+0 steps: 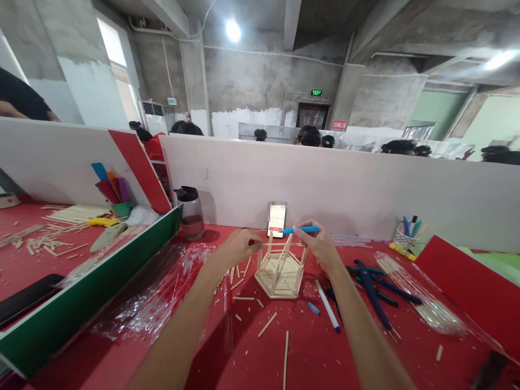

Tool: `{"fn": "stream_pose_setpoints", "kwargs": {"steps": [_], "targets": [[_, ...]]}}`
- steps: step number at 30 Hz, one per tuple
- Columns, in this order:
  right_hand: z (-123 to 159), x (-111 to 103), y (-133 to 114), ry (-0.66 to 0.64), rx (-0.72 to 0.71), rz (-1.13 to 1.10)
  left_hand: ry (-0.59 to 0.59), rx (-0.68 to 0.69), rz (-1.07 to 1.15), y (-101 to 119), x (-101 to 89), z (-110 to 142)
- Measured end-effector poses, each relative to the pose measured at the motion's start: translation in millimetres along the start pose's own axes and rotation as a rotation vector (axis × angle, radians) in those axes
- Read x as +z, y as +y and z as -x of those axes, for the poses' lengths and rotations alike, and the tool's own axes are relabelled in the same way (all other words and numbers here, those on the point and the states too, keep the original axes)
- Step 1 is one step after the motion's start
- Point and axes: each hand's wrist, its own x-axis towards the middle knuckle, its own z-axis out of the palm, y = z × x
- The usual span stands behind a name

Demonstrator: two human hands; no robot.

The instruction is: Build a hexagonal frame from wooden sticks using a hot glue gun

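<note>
Head view: apparent marking of a thin stick (274, 244) held across a hexagonal stick frame (268, 279).
The frame stands on the red table (252, 346), between the person's hands; the left hand (241, 245) pinches the stick's left end, the right hand (320, 244) grips a blue pen (309, 229), tip pointing left above the stick; the next move seems to call for a steady stick and careful placing of the tip.
</note>
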Motion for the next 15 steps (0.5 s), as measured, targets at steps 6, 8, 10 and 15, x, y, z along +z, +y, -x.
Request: {"fn": "stream_pose_setpoints", "kwargs": {"steps": [6, 8, 10, 15], "targets": [[2, -1, -1, -0.035, 0.031, -0.099, 0.004, -0.009, 0.018, 1, 0.3, 1], [1, -3, 0, -0.094, 0.027, -0.089, -0.006, -0.002, 0.022, 2, -0.1, 1], [0, -7, 1, -0.143, -0.03, -0.003, -0.006, -0.001, 0.026, 3, -0.6, 1], [-1, -10, 1, -0.226, -0.218, 0.424, -0.023, 0.001, 0.008, 6, -3.1, 1]]}}
